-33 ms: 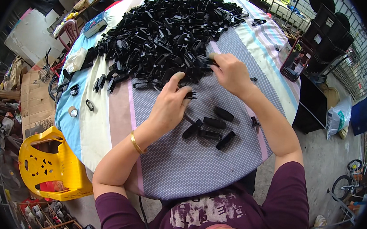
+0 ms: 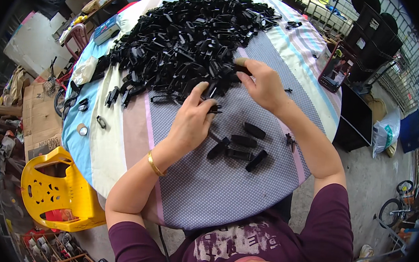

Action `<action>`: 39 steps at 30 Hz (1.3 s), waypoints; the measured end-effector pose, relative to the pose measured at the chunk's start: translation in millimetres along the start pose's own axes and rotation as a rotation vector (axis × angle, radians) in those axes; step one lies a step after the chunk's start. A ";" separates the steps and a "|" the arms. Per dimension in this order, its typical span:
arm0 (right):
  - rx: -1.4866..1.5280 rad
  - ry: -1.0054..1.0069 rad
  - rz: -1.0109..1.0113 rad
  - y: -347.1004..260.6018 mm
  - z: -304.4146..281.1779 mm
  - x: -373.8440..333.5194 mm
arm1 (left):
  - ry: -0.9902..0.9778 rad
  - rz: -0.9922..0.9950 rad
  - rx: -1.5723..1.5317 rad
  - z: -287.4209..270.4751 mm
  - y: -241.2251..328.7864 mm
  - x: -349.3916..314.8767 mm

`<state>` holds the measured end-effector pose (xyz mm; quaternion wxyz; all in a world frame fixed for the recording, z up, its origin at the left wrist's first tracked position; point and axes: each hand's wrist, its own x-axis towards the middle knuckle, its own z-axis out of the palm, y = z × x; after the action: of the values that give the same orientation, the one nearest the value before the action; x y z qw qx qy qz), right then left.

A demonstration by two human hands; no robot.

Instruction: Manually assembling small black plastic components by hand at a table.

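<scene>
A large pile of black plastic clip-like pieces [image 2: 177,40] covers the far part of the table. At the pile's near edge, my left hand [image 2: 193,117], with a gold bangle on its wrist, holds a small pronged black piece [image 2: 215,109] between thumb and fingers. My right hand [image 2: 264,86] is at the pile's right edge, its thumb and index finger around a dark piece [image 2: 244,70] partly hidden by them. Closer to me, several oblong black pieces [image 2: 243,141] lie loosely grouped on the cloth. A small spiky black part [image 2: 291,141] lies under my right forearm.
The round table has a striped and dotted cloth [image 2: 214,200]. A phone [image 2: 333,72] stands upright at its right edge. A blue box [image 2: 107,29] and a small round lid [image 2: 82,130] are on the left. A yellow chair [image 2: 62,191] stands at lower left.
My right thumb and index finger have parted slightly, and the blurred piece at their tips no longer sticks out over the pile. My left hand is nearly unchanged.
</scene>
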<state>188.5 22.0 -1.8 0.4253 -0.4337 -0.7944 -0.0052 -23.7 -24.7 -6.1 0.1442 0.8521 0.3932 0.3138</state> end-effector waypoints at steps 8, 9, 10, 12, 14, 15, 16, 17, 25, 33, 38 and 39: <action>1.964 -1.037 0.907 -179.5 -48.2 -41.6 | 0.200 0.068 0.001 2.7 -0.2 2.9; 1.936 -1.157 0.895 -197.6 -48.8 -46.9 | 0.212 0.075 -0.014 2.8 3.3 3.3; 2.065 -1.165 0.851 -215.0 -31.0 -63.0 | 0.226 0.085 -0.019 3.9 5.8 4.1; 2.233 -1.099 0.710 -232.5 -15.1 -69.3 | 0.231 0.107 -0.035 4.5 7.9 3.5; 2.254 -1.048 0.639 -235.4 -18.8 -63.6 | 0.237 0.119 0.033 1.6 9.2 1.7; 2.285 -1.052 0.617 -234.3 -21.8 -60.7 | 0.234 0.126 0.031 1.4 9.7 1.1; 2.315 -1.057 0.596 -232.6 -23.5 -58.8 | 0.192 0.149 0.002 1.4 9.9 0.5; 2.313 -1.057 0.590 -230.7 -25.3 -58.6 | 0.154 0.170 -0.022 0.7 11.0 0.3; 2.465 -1.073 0.612 -232.9 -25.2 -57.0 | -0.170 -0.003 -0.101 3.1 16.7 -9.2; 2.400 -1.130 0.495 -230.3 -18.6 -63.2 | -0.235 -0.132 -0.204 -4.0 18.0 -8.6; 2.442 -1.218 0.661 -215.2 -41.3 -60.1 | -0.218 -0.084 -0.293 -1.8 16.9 -3.3; 2.440 -1.218 0.776 -212.2 -42.5 -59.8 | -0.214 -0.090 -0.288 -2.1 16.4 -2.1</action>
<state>85.6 -167.3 61.1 0.0977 0.0786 -0.1887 0.9740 -16.7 -36.9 2.7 0.3194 0.8327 0.3645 0.2676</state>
